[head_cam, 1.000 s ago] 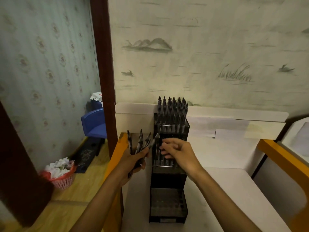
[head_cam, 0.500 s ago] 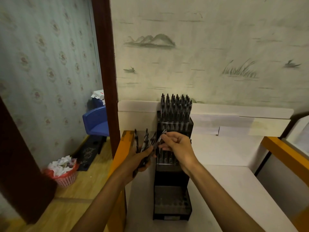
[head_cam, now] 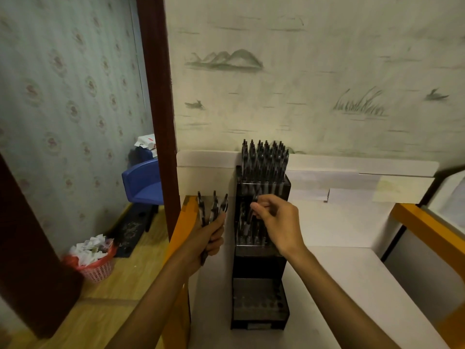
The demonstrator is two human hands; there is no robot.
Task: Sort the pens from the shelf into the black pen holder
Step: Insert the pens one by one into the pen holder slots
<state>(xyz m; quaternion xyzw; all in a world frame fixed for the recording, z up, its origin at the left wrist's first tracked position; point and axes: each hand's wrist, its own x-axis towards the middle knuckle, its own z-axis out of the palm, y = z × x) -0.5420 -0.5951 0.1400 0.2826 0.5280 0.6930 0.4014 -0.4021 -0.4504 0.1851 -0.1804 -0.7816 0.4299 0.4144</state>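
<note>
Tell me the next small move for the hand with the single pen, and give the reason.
Probably lower the pen straight down into a free slot of the middle tier of the black pen holder. The right hand pinches it tip down just above that tier, which seems only partly filled, while the top tier looks packed. The left hand grips a bunch of pens waiting beside the holder.

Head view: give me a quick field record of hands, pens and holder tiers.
left hand: grips a bundle of pens, tips fanned upward, left of the holder
right hand: pinches a single pen over the middle tier
black pen holder: three stepped tiers, standing on the white shelf
top tier: packed with upright pens
middle tier: partly filled
bottom tier: sockets look empty
</note>
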